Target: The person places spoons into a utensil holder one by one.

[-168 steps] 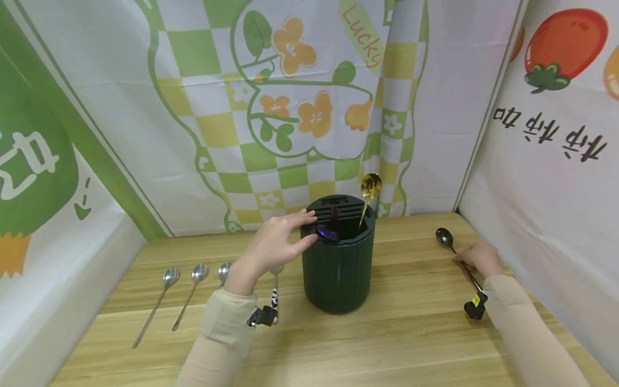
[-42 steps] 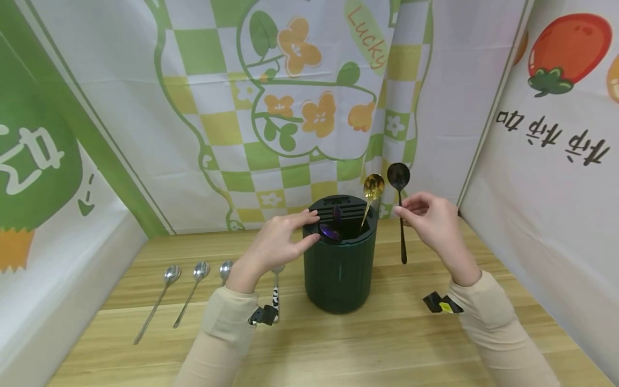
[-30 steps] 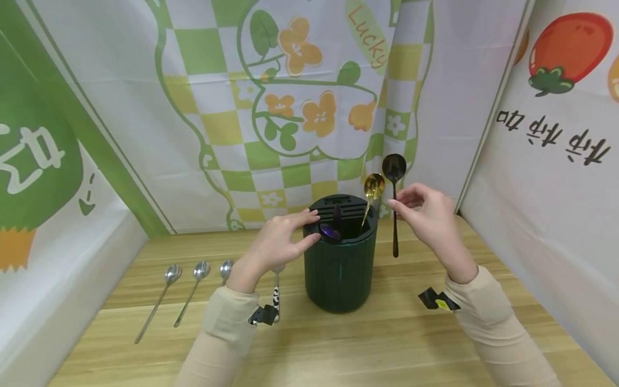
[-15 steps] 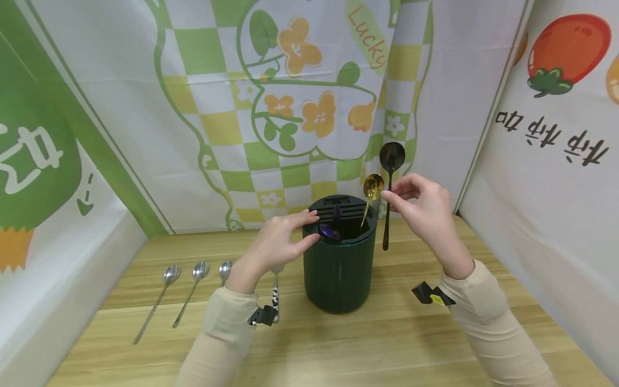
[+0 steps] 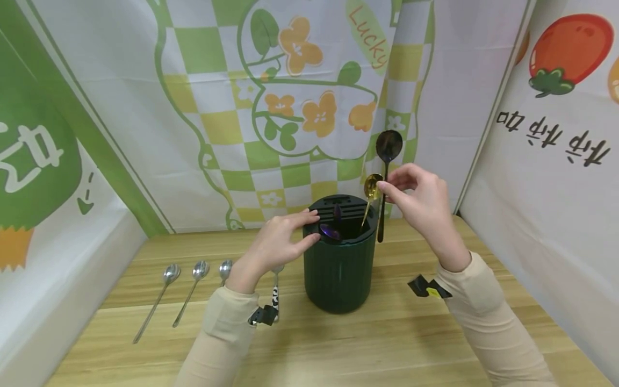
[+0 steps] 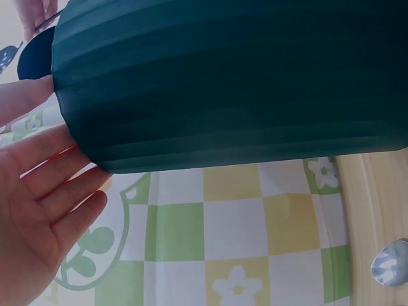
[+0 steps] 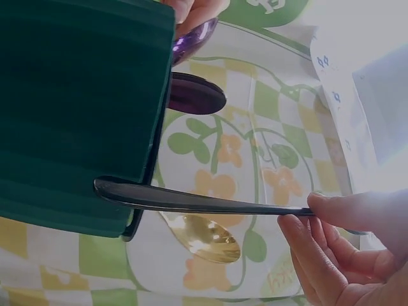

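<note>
A dark green ribbed utensil holder (image 5: 339,277) stands upright on the table. My left hand (image 5: 278,244) touches its left rim, fingers fairly straight in the left wrist view. With fingertips and thumb, my right hand (image 5: 420,199) pinches a black spoon (image 5: 389,146) by the handle, bowl upward. Its handle end hangs at the holder's right rim, overlapping the outer wall in the right wrist view. A gold spoon (image 5: 372,185) leans in the opening, partly behind the right fingers. Two purple spoons (image 7: 194,41) also stick out of the holder, near the left hand.
On the wooden table (image 5: 309,355) at left lie several silver spoons (image 5: 171,274), partly hidden by the left arm. A spoon with a black-and-white patterned handle (image 5: 275,295) lies beside the holder. Printed cloth walls (image 5: 450,107) enclose the back and sides.
My right hand has picked up the black spoon from the right of the table and carried it left and upward to the holder's right rim. My left hand has stayed on the rim.
</note>
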Demonstrator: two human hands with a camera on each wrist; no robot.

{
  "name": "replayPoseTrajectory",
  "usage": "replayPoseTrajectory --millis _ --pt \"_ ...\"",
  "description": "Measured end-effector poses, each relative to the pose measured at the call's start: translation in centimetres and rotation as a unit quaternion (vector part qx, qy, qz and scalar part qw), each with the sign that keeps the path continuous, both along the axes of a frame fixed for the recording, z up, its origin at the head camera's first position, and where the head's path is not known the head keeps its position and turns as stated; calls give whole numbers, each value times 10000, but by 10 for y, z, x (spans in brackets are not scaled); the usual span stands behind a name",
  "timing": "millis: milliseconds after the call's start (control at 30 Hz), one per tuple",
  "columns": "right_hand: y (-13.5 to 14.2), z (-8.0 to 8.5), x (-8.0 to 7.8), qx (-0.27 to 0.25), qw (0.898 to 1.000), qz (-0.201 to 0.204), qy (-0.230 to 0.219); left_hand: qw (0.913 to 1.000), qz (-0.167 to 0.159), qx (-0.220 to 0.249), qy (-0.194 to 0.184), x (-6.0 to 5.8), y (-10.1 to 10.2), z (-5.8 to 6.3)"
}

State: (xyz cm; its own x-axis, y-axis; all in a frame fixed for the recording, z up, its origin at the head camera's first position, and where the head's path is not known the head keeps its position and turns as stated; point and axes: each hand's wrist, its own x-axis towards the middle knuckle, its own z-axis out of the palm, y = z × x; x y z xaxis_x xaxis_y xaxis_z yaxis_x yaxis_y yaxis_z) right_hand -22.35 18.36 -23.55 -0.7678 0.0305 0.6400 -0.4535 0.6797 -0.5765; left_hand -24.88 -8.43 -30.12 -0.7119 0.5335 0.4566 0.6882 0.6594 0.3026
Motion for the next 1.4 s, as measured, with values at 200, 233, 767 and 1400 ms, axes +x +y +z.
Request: replayPoseTrajectory --millis 200,233,767,1400 --pt "-4 8 -1 -27 9999 65 156 10000 -25 4 24 0 0 0" --pt "-4 9 -2 -27 9998 80 166 10000 -34 7 37 0 0 0" --pt "-15 21 -4 -87 9995 184 260 10000 -25 -39 79 0 -1 1" --pt "-27 1 -22 -162 9989 366 244 10000 -33 -21 47 -1 -1 1"
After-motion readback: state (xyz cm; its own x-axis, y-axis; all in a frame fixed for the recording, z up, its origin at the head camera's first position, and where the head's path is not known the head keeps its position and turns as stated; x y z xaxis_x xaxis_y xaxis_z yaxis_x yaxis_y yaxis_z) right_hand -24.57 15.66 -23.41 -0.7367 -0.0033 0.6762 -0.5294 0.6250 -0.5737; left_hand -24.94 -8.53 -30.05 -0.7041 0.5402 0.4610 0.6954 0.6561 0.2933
